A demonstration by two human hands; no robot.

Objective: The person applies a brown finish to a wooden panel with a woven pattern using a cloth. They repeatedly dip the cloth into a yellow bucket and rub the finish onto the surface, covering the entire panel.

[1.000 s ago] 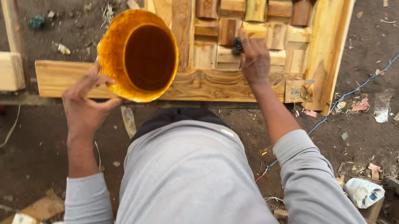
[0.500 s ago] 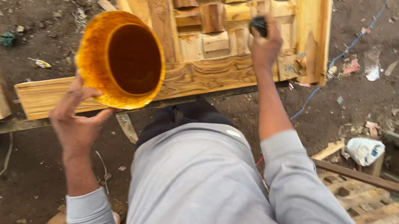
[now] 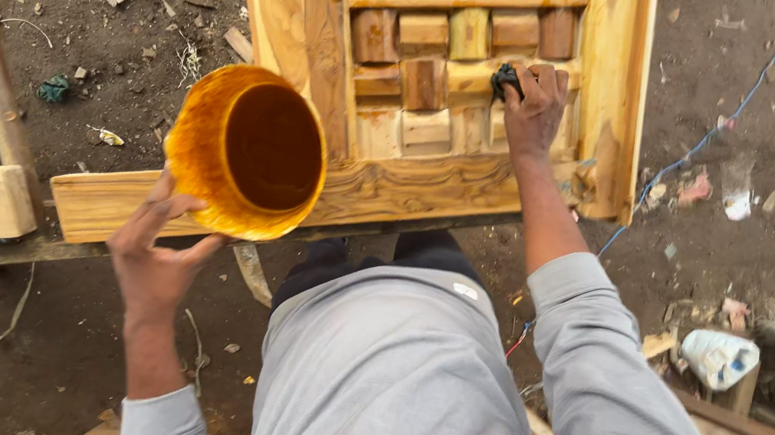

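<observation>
1. A dark pad (image 3: 508,81) is pressed onto the carved wooden panel (image 3: 383,177) by the right hand (image 3: 534,107), fingers closed around it.
2. An orange bowl (image 3: 250,150) of finish is cupped by the left hand (image 3: 155,251).
3. Upper blocks look darker; lower blocks appear uncoated.

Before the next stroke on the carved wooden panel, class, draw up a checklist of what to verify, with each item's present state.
1. Left hand grips orange tub: ok.
2. Tub holds enough dark liquid: cannot tell.
3. Right hand holds dark applicator against wooden panel: ok.
4. Applicator loaded: cannot tell.
5. Tub level: not ok, tilted.
6. Ground free of debris: not ok, littered.
</observation>
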